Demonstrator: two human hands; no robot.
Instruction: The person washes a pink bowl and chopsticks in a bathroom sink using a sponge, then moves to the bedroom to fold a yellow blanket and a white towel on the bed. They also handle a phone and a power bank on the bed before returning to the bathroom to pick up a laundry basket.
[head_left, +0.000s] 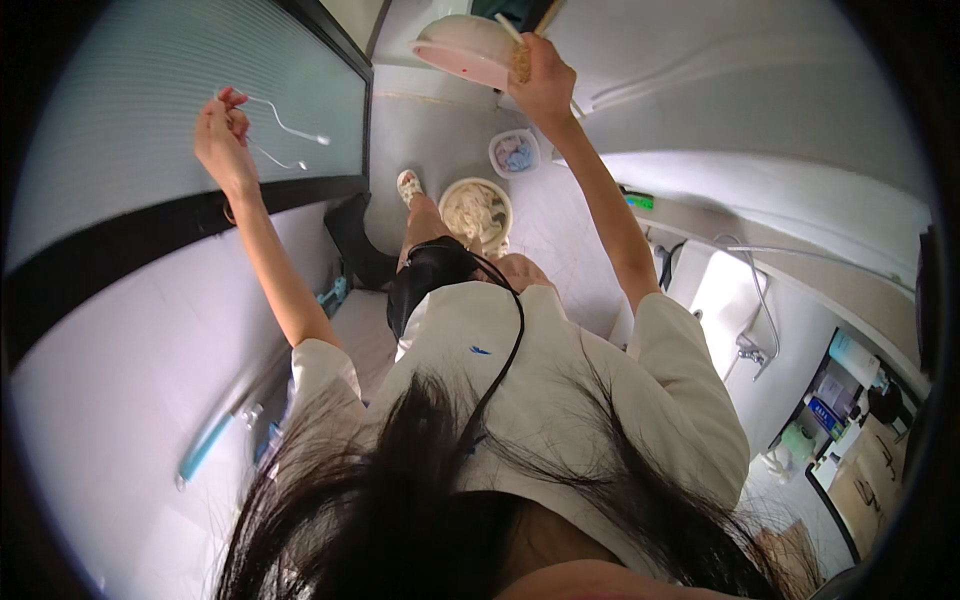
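Raised at the upper left, my left hand (225, 139) pinches a thin white wire-like item (281, 120). Two curved strands of it, with blunt white ends, stick out to the right in front of a ribbed glass panel (300, 82). At the top, my right hand (546, 82) grips the edge of a pale pink plastic basin (465, 49), which is tilted on its side. A tan, rough-textured piece (519, 64) shows by the fingers of that hand, with a pale stick (509, 28) above it. What these two are, I cannot tell.
A round tub (508, 217) of pale cloth stands on the floor by my feet, with a small white basket (514, 154) of cloths beyond it. At right are a white sink (716, 292), a tap (752, 352) and shelves of toiletries (829, 412). A black-framed partition (112, 277) runs along the left.
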